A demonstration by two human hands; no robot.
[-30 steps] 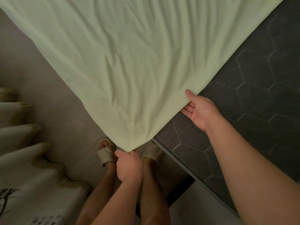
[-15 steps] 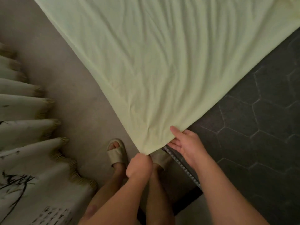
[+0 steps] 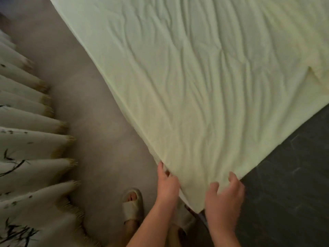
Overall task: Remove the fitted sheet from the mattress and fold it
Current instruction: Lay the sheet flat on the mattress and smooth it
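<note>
Pale-green sheet [image 3: 204, 95] corner — between 2 hands

Bare forearms, no sleeves in view; chunky cream open-toe slide sandal [image 3: 132, 205] on one foot.

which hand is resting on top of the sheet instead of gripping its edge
The right hand: it lies spread on top of the pale green fitted sheet near its corner. The left hand curls its fingers around the sheet's floor-side edge.
</note>
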